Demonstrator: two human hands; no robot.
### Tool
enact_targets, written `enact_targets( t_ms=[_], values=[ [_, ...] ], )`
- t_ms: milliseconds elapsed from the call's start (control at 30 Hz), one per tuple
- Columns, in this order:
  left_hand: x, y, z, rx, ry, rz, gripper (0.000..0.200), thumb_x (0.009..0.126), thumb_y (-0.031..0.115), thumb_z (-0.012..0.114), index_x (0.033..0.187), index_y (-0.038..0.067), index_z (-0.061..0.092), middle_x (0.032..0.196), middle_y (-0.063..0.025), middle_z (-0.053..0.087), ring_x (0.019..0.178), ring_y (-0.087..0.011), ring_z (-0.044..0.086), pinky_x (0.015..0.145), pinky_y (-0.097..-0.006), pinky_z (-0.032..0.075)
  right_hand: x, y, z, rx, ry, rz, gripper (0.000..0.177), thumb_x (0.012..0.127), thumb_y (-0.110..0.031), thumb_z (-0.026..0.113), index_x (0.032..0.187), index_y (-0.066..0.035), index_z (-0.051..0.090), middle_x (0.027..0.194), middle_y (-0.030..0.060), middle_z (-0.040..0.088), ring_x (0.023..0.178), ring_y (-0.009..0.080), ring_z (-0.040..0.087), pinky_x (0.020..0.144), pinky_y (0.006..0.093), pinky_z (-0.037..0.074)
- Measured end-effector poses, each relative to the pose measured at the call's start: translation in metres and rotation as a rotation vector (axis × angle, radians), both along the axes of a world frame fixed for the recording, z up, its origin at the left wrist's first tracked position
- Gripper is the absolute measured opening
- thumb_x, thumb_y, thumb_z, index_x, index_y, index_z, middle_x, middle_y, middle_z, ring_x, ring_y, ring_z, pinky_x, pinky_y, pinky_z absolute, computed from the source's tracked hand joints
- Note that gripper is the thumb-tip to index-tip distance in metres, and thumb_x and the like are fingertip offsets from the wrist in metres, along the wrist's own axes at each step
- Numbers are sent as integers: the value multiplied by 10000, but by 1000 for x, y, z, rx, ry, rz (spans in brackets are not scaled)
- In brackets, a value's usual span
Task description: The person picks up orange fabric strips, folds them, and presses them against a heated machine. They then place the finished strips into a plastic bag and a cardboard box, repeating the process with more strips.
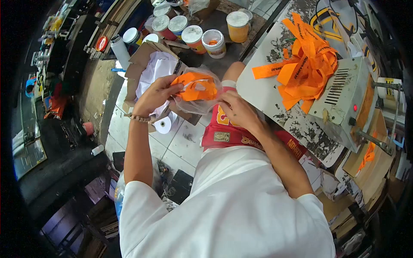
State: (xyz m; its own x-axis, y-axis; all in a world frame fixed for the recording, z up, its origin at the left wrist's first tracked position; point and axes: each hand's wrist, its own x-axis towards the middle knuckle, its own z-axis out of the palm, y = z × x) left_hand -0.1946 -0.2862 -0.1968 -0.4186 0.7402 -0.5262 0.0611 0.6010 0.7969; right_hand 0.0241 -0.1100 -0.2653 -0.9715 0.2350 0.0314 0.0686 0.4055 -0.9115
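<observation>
A clear plastic bag (186, 105) hangs between my two hands, above my lap. Bunched orange printed strips (200, 88) lie in or against the bag; the film makes it hard to tell which. My left hand (157, 96) is closed on the strips at their left end, thumb on top. At the bag's right edge, my right hand (237, 111) has its fingers pinched together on the plastic. A large tangled pile of similar orange strips (307, 64) sits on the worn white table to my right.
Beside the pile stands a grey metal machine (340, 92) with a lit red light. A cardboard box (140, 64) holding white material is ahead on the left, near a white roll (162, 125) on the tiled floor. Several paint tubs (192, 36) stand beyond.
</observation>
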Motion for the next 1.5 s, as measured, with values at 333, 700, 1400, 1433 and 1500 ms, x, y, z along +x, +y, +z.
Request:
enact_targets(
  t_ms=[333,700,1400,1433,1500],
  values=[
    [1,-17,7,54,-13,-98,203,927,56,604,1113,-13,648,829,-5,657,719,-70,587,661,-240,495,0,-4,-8,-34,31,14,150,864,-35,603,992,16,662,870,156,646,814,306,631,724,361,505],
    [52,-6,-1,194,759,-183,303,712,-80,583,962,26,715,881,-155,669,771,-339,652,687,-384,524,6,-6,0,-8,65,29,151,853,-63,633,983,8,664,877,156,662,807,319,642,708,392,504],
    [40,-16,-26,170,277,91,548,676,-130,531,1204,-16,628,1160,-114,674,1104,-209,628,831,-284,541,46,6,11,-31,14,-11,140,882,-88,614,983,-2,658,943,134,675,874,304,656,765,369,518],
    [39,-19,-28,227,252,133,472,698,-88,543,1155,-28,647,1095,-105,690,1058,-177,631,808,-274,535,43,5,7,-9,53,-5,134,874,-83,618,972,-4,661,925,133,681,850,307,661,751,371,521],
    [35,-25,-28,284,232,182,402,719,-47,556,1105,-41,666,1029,-97,706,1011,-145,635,784,-263,529,40,2,1,12,95,9,127,866,-79,622,960,-6,665,906,131,687,826,311,667,736,373,525]
  ],
)
